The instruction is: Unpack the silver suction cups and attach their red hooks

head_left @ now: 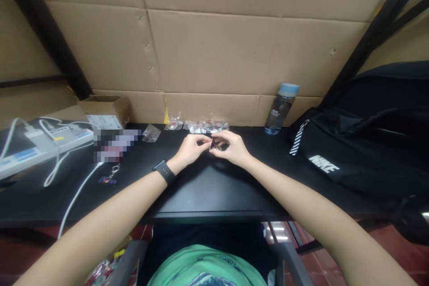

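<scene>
Above the middle of the black table, my left hand [191,149] and my right hand [233,146] meet at the fingertips. Between them they pinch a small shiny piece with red and dark parts [214,144]. It looks like a small packet, but its kind is too small to make out. The thumb and forefinger of each hand are closed on it, and part of it is hidden by the fingers. Just behind the hands lie several clear plastic packets [204,126] with silvery and red contents. Another clear packet [174,121] sits to their left, near a crumpled clear bag [151,133].
A blue-capped bottle [282,109] stands at the back right, beside a black bag [362,143]. On the left are a power strip [43,147] with white cables, an open cardboard box [107,109], a pixelated item [115,145] and a keychain [109,180]. Cardboard [214,53] walls the back.
</scene>
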A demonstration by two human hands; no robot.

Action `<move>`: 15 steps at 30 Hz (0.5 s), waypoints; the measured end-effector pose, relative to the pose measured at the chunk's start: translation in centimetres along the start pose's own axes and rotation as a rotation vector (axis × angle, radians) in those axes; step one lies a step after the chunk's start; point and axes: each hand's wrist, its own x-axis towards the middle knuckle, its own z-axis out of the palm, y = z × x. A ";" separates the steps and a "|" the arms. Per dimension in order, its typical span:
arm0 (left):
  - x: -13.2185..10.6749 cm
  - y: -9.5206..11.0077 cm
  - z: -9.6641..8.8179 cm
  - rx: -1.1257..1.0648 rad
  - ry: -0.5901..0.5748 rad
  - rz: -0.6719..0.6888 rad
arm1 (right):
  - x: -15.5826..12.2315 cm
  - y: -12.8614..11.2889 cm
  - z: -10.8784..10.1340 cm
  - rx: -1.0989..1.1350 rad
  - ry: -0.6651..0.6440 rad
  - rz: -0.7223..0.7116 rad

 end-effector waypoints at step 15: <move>0.0 -0.4 -0.3 0.024 -0.064 -0.013 | 0.1 -0.1 -0.1 -0.232 -0.057 -0.097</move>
